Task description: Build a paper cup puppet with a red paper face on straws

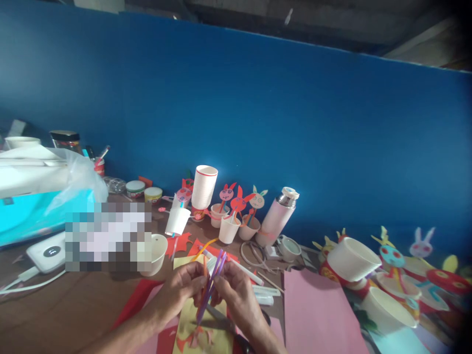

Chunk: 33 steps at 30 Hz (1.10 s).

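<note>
Near the front of the table, my left hand [187,284] pinches a bundle of thin drinking straws [210,291]. Purple and orange are the colours that show most. My right hand [236,290] closes on the same bundle from the other side, fingertips close to those of the left. Below the hands lies yellow paper [188,314] with small red and orange scraps on it. What looks like a pair of scissors [218,314] is partly hidden under the right hand. Red paper [138,300] sticks out beneath the left forearm.
Rabbit-faced paper cups [229,229], a cup stack [204,187] and a pink thermos [276,219] stand behind. Right are pink paper [320,309] and more decorated cups [354,258]. Left are a paper cup [158,255], a white cabled device [47,251] and a blue bag [44,211].
</note>
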### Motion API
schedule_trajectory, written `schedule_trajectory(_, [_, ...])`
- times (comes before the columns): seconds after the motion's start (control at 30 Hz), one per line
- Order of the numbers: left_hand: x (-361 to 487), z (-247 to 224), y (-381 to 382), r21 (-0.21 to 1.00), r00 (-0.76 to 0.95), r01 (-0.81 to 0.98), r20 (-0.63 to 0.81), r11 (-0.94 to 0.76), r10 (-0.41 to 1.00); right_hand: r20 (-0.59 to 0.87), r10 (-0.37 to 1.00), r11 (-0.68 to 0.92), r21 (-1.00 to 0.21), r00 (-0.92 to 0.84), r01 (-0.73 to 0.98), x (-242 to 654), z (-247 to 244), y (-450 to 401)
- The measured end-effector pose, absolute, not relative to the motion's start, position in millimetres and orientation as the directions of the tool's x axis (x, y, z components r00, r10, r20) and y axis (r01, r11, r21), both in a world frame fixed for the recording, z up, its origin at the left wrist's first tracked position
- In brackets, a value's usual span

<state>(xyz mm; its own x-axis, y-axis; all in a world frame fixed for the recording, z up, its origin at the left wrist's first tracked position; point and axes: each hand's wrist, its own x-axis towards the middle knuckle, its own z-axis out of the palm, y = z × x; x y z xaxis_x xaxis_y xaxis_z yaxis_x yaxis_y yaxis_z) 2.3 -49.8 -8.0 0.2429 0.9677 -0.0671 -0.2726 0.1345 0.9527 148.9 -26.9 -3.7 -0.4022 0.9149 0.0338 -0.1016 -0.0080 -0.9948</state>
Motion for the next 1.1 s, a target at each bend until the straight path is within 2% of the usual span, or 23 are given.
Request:
schedule_trajectory(0.27, [0, -1, -51, 0.925, 0.290, -0.343, -0.065, 0.167, 0.955, 0.174, 0.836, 0.029, -0.961, -0.521, -0.275, 154, -14, -23])
schedule_trajectory(0.5, [0, -8, -52, 0.902, 0.309, -0.393, -0.053, 0.178, 0.950, 0.135, 0.803, -0.027, -0.965, -0.581, -0.262, 158, -9, -21])
schedule_trajectory(0.9, [2, -16, -52, 0.869, 0.236, -0.471, -0.039, 0.150, 0.971, 0.193, 0.848, -0.029, -0.913, -0.494, -0.407, 153, -18, -26])
schedule_trajectory(1.1, [4, -13, -54, 0.850, 0.235, -0.500, -0.050, 0.165, 0.971, 0.223, 0.880, 0.047, -0.920, -0.420, -0.390, 151, -23, -29])
